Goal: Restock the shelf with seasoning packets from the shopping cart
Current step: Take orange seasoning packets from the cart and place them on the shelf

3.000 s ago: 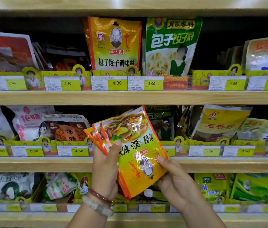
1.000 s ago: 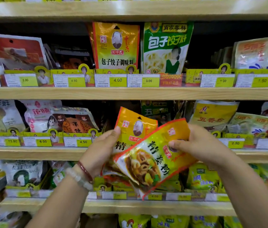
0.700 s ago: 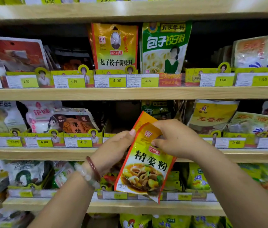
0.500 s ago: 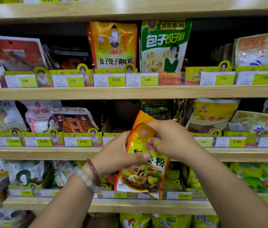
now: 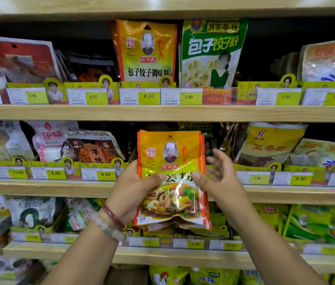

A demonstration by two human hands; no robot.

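I hold a small stack of yellow-orange seasoning packets upright in front of the middle shelf. The front packet shows a portrait at the top and a food picture at the bottom. My left hand, with bead bracelets at the wrist, grips the stack's left edge, thumb across the front. My right hand is at the right edge. Its thumb touches the front, and its fingers are spread and blurred beside the stack. A dark slot behind the stack is mostly hidden.
On the upper shelf stand a similar yellow packet and a green packet. Other packets fill the middle shelf left and right. Yellow price-tag strips line each shelf edge. Green packets crowd the lower shelf.
The packet that hung tilted in my right hand has been turned upright and squared onto the stack. The stack has risen to the middle shelf's opening, and my right fingers have spread off it.
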